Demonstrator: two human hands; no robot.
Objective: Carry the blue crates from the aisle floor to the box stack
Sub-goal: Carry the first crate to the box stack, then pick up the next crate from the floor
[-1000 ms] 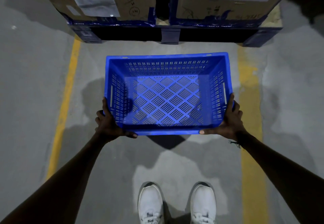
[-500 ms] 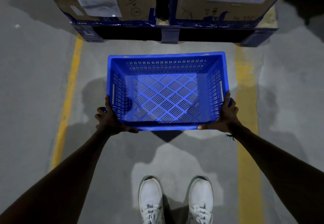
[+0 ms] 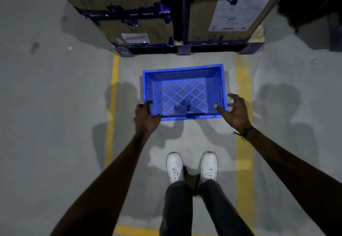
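While left hand point(image 3: 146, 119) clamps blue crate point(image 3: 184, 92) corner, right hand point(image 3: 236, 111) spread apart beside rim.

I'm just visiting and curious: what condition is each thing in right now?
Blue crate: empty, upright, low before the boxes.
Left hand: gripping the crate's near left corner.
Right hand: open, fingers spread beside the crate's right corner.
Cardboard boxes: closed, taped, stacked on a pallet.

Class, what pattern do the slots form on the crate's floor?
A diamond lattice of slotted openings on the blue crate, clearest in the head view.
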